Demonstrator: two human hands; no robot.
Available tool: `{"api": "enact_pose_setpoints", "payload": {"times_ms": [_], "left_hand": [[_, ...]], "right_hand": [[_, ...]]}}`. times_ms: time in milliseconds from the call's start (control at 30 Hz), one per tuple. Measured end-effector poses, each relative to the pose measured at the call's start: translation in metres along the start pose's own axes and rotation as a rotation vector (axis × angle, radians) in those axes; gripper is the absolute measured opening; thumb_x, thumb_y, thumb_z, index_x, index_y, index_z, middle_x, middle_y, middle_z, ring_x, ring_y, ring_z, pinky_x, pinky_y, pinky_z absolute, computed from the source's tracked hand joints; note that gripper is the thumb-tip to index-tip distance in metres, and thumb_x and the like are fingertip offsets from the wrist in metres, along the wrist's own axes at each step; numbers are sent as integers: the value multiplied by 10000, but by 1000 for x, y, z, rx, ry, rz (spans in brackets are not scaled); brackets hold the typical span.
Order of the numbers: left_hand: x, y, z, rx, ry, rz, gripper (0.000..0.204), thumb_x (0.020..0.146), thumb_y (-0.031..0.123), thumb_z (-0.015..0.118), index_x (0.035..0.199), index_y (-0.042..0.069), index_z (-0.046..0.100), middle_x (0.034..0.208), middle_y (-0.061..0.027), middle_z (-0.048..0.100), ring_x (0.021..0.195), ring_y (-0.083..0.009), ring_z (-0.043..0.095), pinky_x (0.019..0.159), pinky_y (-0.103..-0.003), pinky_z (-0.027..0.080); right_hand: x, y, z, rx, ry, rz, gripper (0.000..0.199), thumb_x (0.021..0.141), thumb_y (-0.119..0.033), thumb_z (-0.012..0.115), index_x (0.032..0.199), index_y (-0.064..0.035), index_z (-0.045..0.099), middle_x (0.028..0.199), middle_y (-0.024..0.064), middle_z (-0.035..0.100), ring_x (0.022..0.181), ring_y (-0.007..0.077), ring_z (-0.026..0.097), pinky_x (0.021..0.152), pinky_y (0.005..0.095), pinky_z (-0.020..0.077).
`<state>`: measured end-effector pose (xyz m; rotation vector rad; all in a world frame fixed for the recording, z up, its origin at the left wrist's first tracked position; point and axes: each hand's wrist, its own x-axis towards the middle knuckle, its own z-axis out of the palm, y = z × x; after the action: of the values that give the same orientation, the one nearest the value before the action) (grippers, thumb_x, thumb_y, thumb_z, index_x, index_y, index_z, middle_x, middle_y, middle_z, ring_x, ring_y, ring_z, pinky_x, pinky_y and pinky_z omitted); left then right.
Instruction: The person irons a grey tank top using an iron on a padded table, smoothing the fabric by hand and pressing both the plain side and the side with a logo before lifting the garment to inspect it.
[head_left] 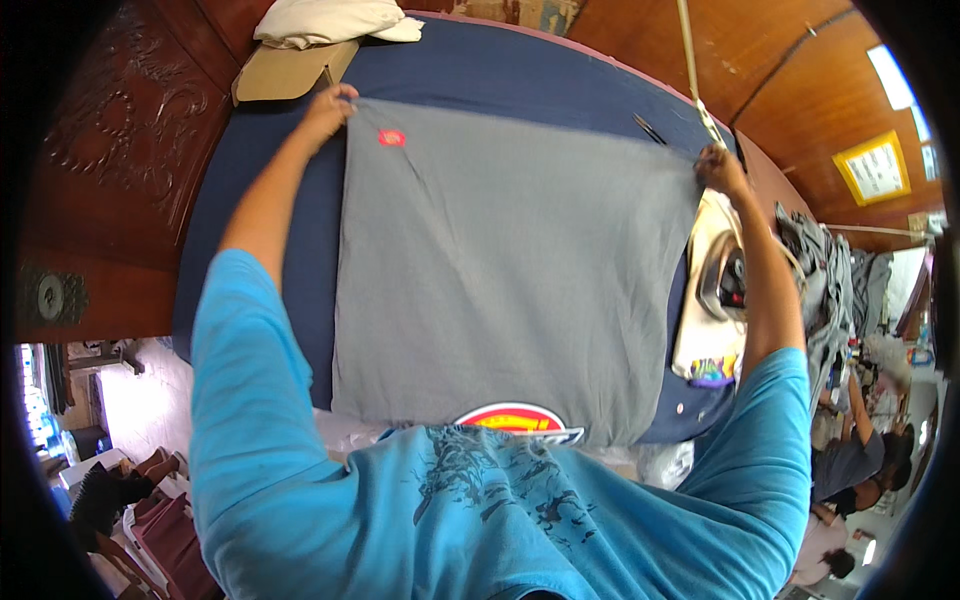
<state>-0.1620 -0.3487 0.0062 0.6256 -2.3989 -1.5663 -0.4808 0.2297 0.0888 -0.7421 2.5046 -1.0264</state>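
Holding grey cloth [510, 260] | left hand [328, 114]: grip pinched on corner | right hand [722, 172]: apparently likewise, blurred | iron [728, 278] nearby

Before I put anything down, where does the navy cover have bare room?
Navy cover beyond the gray garment, between the cardboard and thin dark tool; also a strip along the garment's left edge, crossed by the left forearm. The right side is crowded: iron and cream cloth beside the right forearm.
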Motion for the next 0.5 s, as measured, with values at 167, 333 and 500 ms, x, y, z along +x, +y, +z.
{"api": "enact_pose_setpoints", "payload": {"times_ms": [167,333,500], "left_hand": [[15,-51,31,112,158,-30,308,786,77,595,1089,62,543,878,-70,630,795,-145,580,714,-279,446],[-47,-22,69,768,288,229,418,865,129,480,1281,125,443,1297,-85,464,1180,-221,441,962,-379,343],[-63,-26,76,1034,38,131,494,918,276,315,1406,207,284,1483,-5,213,1370,-213,173,1073,-512,137]], "right_hand": [[22,70,67,-233,308,117,328,753,-109,673,1043,-68,524,764,78,597,704,180,567,664,327,457],[-15,34,127,-481,541,-97,449,823,-311,611,1192,-95,474,1238,171,483,1154,314,440,937,408,350],[-52,43,167,-819,327,5,607,866,-504,439,1370,-180,344,1449,128,254,1340,308,214,1045,500,188]]}}
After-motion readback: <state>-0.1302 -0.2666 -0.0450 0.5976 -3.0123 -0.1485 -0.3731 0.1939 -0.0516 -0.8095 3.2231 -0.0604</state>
